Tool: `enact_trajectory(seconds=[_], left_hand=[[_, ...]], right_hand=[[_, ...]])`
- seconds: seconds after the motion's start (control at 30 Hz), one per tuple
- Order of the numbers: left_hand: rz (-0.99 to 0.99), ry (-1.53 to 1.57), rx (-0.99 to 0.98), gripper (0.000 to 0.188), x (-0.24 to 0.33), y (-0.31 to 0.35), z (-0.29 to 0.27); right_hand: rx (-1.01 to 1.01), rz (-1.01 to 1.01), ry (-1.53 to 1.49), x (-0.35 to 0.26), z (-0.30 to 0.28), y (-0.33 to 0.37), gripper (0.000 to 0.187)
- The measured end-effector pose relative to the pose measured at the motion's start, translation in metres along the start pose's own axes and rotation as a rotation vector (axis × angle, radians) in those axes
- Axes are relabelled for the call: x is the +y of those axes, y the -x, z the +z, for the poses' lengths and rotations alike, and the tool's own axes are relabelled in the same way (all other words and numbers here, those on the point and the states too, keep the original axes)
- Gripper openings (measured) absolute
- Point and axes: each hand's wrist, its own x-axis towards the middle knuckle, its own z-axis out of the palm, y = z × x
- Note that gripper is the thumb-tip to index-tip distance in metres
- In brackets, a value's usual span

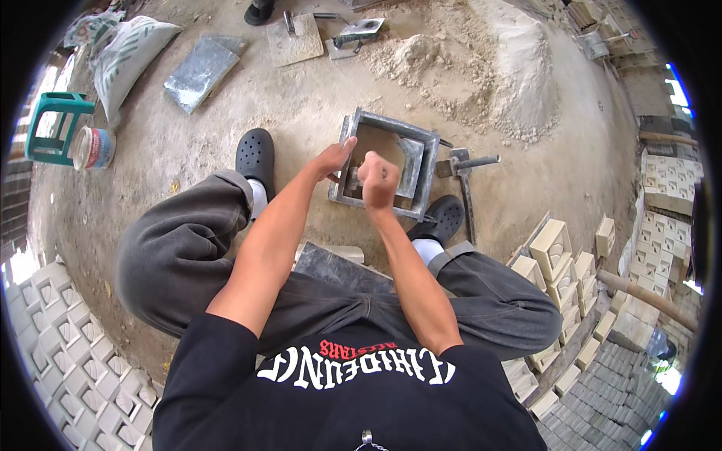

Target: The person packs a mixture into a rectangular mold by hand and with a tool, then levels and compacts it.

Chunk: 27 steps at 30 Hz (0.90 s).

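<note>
A square grey metal mould frame (387,120) lies on the ground between my feet, with a lighter metal block (411,161) inside along its right side. My left hand (333,160) grips the frame's left wall, fingers along the top edge and thumb lower down. Over the frame's lower left part, my right hand (379,180) is closed in a fist. Something greyish shows beside its knuckles, but what the fist holds is hidden. Just right of the frame lies a metal tool with a bar handle (475,162).
Pale powder (519,75) is heaped at the far right. Trowels (295,41) and a flat metal plate (203,71) lie at the back. A green stool (56,124), a bucket (94,148) and a white sack (131,60) stand left. Cast blocks (553,244) are stacked right and lower left (71,338).
</note>
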Motion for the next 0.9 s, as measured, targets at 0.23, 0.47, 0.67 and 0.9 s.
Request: enact_trajectory(seconds=[0.23,0.47,0.67,0.9], left_hand=[[0.020,0.015,0.033,0.073,-0.001,0.002,0.007],[0.019,-0.019,-0.010,0.079,0.013,0.008,0.006],[-0.017,0.045,-0.111,0.080,0.000,-0.006,0.005],[-0.032,0.123,-0.124,0.080,-0.003,-0.009,-0.007]], right_hand=[[0.007,0.040,0.067,0.002,0.003,0.003,0.042],[0.047,0.029,0.060,0.012,-0.002,0.006,0.042],[0.102,-0.081,0.100,0.014,0.004,-0.007,0.039],[0.104,-0.064,0.004,0.000,0.002,-0.026,0.042]])
